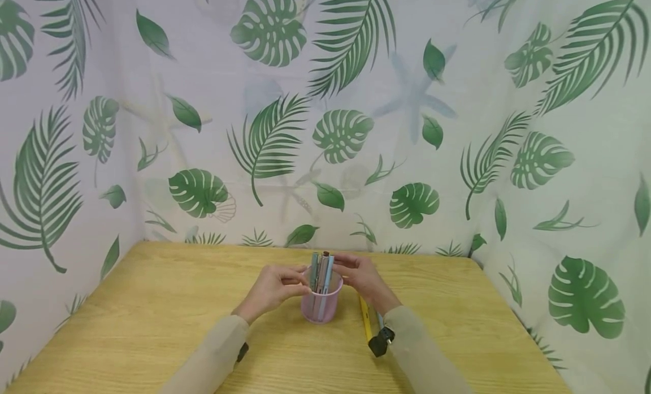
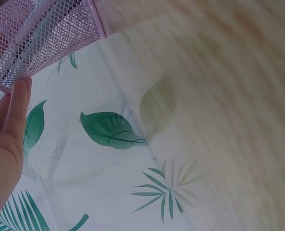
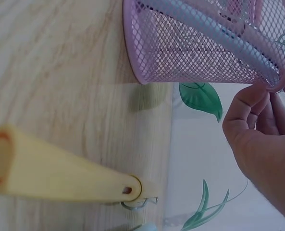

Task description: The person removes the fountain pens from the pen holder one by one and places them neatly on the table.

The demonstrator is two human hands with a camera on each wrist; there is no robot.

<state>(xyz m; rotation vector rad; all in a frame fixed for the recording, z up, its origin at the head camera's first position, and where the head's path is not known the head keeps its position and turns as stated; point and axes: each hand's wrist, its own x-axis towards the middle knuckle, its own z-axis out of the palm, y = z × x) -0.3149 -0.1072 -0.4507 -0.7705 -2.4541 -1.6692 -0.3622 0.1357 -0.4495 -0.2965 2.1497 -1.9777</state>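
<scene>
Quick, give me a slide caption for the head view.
Both hands, left hand and right hand, hold the rim of a pink mesh cup of pens on a wooden table.

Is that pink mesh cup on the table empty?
No, the pink wire-mesh cup on the wooden table holds several upright pens, their tops standing above its rim between both hands.

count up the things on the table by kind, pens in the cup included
pink mesh cup: 1
pens standing in the cup: about 4, bunched together so the count is uncertain
yellow pen lying on the table beside the cup: 1
hands at the cup's rim: 2, left hand and right hand
total: about 6 things, plus 2 hands
</scene>
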